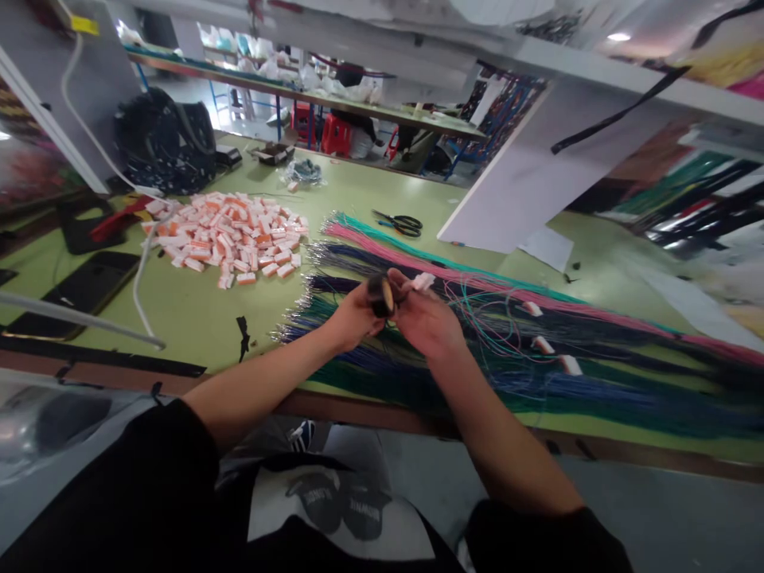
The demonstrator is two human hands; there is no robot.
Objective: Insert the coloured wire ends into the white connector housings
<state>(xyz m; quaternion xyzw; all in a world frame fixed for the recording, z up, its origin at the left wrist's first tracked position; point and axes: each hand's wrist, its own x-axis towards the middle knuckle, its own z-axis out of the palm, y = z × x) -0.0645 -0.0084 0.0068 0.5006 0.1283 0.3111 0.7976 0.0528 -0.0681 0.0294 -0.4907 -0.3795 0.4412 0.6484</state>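
My left hand (pixel 353 320) is closed around a roll of black tape (pixel 380 294), its ring tilted toward me. Right beside it, my right hand (pixel 430 325) has its fingers curled, with a small white connector (pixel 423 282) held at them. Whether a strip of tape runs between the two hands is too blurred to tell. Under both hands lie long bundles of wires in green, pink (pixel 411 259), black and blue, with metal-tipped ends toward the left. Several orange-and-white connectors (pixel 571 365) rest on the wires to the right of my right hand.
A large heap of orange-and-white connectors (pixel 232 235) covers the left of the green table (pixel 382 187). Black-handled scissors (pixel 406 225) lie beyond the wires. A phone (pixel 77 294) and a white cable (pixel 141 278) are at the left. A white upright panel (pixel 513 175) stands at the right back.
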